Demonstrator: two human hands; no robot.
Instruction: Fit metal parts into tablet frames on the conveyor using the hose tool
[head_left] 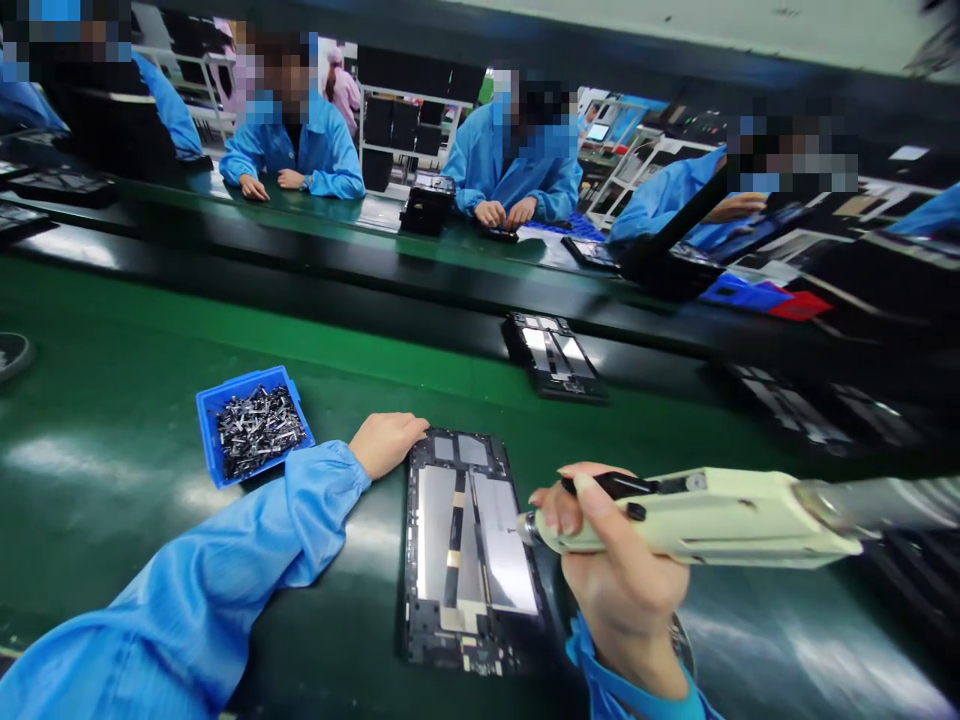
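An opened tablet chassis (466, 545) lies flat on the green bench in front of me, its silver battery and black frame facing up. My left hand (386, 441) rests at the chassis's top left corner, fingers curled down against its edge. My right hand (616, 575) is wrapped round a pale green electric screwdriver (697, 518), held level with its tip over the chassis's right side.
A blue tray of small metal screws (253, 424) sits left of my left hand. Another opened tablet chassis (553, 355) lies further back, with more at the right (795, 408). Several people in blue coats work across the bench (480, 245).
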